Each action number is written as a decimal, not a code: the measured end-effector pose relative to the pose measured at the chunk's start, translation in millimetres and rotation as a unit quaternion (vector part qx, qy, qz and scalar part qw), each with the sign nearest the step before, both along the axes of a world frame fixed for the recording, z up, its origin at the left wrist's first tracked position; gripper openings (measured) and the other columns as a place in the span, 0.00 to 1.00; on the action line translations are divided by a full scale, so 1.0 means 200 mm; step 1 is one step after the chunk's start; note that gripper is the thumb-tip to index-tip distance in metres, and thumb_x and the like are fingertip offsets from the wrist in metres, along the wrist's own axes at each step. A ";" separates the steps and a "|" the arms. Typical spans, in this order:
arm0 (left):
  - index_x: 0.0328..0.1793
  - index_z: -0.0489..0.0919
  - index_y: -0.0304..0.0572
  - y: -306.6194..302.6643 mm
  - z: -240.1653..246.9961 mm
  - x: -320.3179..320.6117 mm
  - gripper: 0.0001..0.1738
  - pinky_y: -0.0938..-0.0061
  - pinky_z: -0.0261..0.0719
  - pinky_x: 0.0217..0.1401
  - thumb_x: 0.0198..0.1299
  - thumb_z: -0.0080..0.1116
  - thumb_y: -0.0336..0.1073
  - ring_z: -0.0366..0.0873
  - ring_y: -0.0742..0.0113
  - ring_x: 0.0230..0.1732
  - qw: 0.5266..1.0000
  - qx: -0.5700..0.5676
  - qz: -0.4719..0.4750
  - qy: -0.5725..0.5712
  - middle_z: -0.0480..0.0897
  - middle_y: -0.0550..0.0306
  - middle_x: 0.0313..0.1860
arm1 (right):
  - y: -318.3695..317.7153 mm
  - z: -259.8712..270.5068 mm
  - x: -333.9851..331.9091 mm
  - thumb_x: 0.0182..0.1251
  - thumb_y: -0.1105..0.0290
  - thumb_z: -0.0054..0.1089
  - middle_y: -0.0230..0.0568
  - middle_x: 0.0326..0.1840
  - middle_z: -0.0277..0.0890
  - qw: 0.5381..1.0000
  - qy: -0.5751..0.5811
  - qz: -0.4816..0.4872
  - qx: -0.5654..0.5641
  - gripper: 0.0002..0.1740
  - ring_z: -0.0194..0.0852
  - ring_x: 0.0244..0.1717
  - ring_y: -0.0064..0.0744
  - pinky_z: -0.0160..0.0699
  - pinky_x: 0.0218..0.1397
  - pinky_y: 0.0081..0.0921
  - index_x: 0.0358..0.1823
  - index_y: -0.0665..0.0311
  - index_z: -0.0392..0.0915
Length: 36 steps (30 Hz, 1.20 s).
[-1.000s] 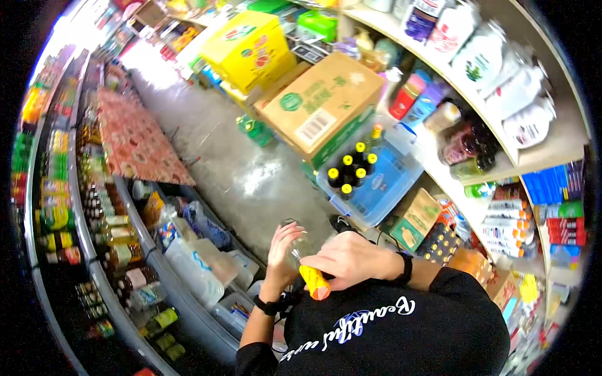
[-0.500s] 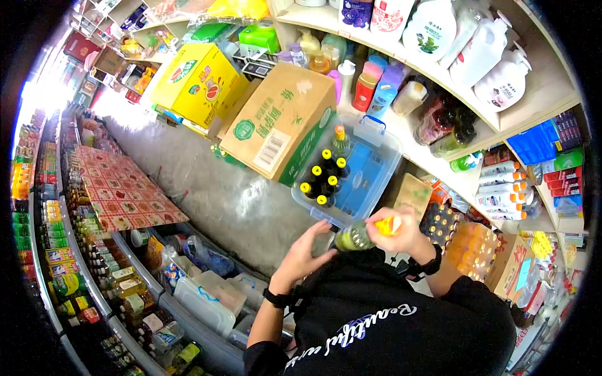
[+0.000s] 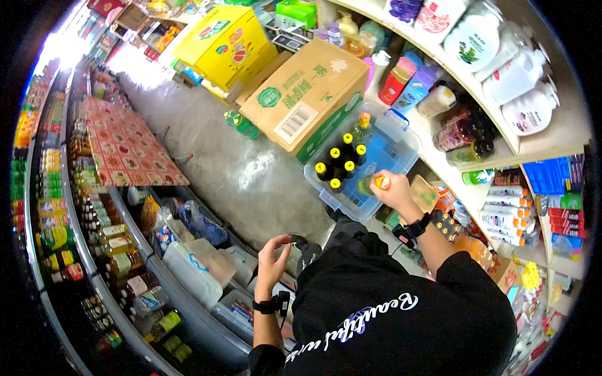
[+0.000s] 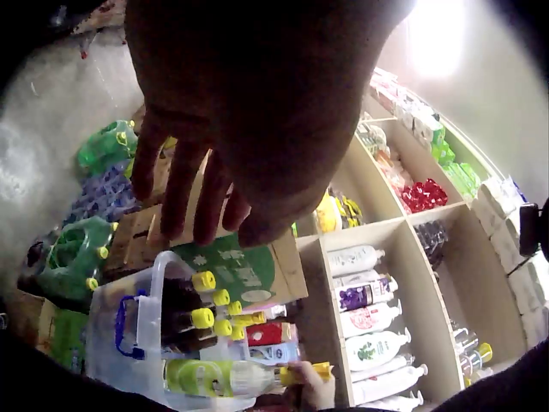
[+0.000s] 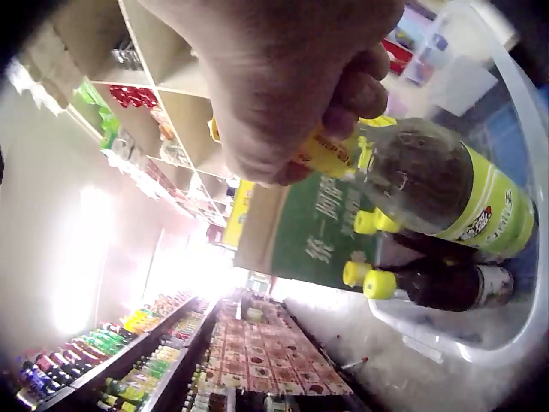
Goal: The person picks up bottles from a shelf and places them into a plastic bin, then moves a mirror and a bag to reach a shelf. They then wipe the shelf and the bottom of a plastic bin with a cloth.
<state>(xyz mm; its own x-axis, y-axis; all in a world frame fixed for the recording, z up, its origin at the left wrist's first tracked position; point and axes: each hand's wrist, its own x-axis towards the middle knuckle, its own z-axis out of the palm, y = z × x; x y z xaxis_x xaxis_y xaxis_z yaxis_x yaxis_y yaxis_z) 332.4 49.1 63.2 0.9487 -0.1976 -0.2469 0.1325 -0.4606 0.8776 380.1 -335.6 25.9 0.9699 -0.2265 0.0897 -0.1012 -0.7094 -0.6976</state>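
My right hand (image 3: 395, 193) grips a clear bottle (image 5: 420, 172) by its neck. The bottle has a yellow-green label (image 5: 489, 206) and a yellow-orange wrap round its top. In the head view, its body (image 3: 365, 184) is inside a clear plastic bin (image 3: 343, 205) with a bluish floor. Beside it in the bin stand several dark bottles (image 3: 342, 164) with yellow caps, and a clear bottle (image 3: 362, 130) with an orange cap at the back. Away from the bin, my left hand (image 3: 274, 262) hangs loosely curled in front of my body, holding nothing.
A large cardboard box (image 3: 307, 94) stands against the bin's far side, with a yellow box (image 3: 226, 41) behind it. Shelves of pump bottles (image 3: 473, 41) run along the right. At left are drink shelves (image 3: 113, 232) and plastic containers (image 3: 194, 263). Green bottles (image 3: 241, 124) stand on the floor.
The bottle was at my chest between both hands. My right hand has carried it forward and right into the bin, while my left hand has come away and moved back left.
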 end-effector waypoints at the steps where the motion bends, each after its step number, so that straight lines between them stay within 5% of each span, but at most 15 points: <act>1: 0.58 0.80 0.35 0.03 -0.04 -0.03 0.16 0.68 0.80 0.59 0.65 0.64 0.30 0.86 0.61 0.52 0.999 -0.027 0.019 0.013 0.88 0.50 0.50 | 0.01 -0.04 0.01 0.55 0.57 0.70 0.52 0.24 0.81 1.000 0.024 0.014 0.010 0.14 0.84 0.28 0.54 0.83 0.33 0.41 0.33 0.60 0.85; 5: 0.67 0.72 0.35 0.12 -0.06 -0.15 0.23 0.67 0.81 0.58 0.68 0.62 0.30 0.85 0.62 0.52 0.996 -0.035 0.083 0.024 0.87 0.48 0.51 | 0.05 -0.18 0.07 0.56 0.53 0.69 0.55 0.29 0.83 0.986 0.164 0.035 -0.017 0.17 0.84 0.34 0.57 0.82 0.37 0.45 0.35 0.60 0.86; 13: 0.67 0.73 0.37 0.23 -0.10 -0.35 0.22 0.71 0.81 0.56 0.69 0.61 0.31 0.85 0.66 0.51 0.977 -0.056 0.198 0.065 0.87 0.51 0.51 | 0.14 -0.34 0.05 0.55 0.52 0.71 0.54 0.32 0.85 0.982 0.171 0.068 -0.052 0.19 0.86 0.36 0.54 0.85 0.41 0.42 0.41 0.59 0.88; 30: 0.64 0.77 0.35 0.32 -0.28 -0.50 0.17 0.73 0.79 0.60 0.72 0.58 0.33 0.83 0.69 0.54 0.971 -0.060 0.218 0.085 0.86 0.53 0.53 | 0.22 -0.42 0.02 0.56 0.43 0.71 0.52 0.32 0.86 0.981 0.144 0.083 -0.102 0.27 0.86 0.35 0.53 0.84 0.39 0.44 0.44 0.58 0.86; 36: 0.60 0.79 0.34 0.34 -0.31 -0.53 0.16 0.71 0.81 0.58 0.69 0.60 0.32 0.85 0.68 0.51 0.964 -0.065 0.244 0.080 0.88 0.53 0.50 | 0.19 -0.46 -0.04 0.54 0.47 0.75 0.48 0.35 0.86 0.970 0.194 0.095 -0.114 0.33 0.86 0.37 0.52 0.83 0.40 0.43 0.57 0.57 0.78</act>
<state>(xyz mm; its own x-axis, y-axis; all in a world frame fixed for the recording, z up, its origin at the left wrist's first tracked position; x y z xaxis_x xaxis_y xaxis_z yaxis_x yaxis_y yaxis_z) 226.3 116.3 0.7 0.8879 0.2242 -0.4017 0.4450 -0.1966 0.8737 372.8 -297.5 -65.4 0.9629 -0.0566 -0.2640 -0.1765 -0.8720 -0.4567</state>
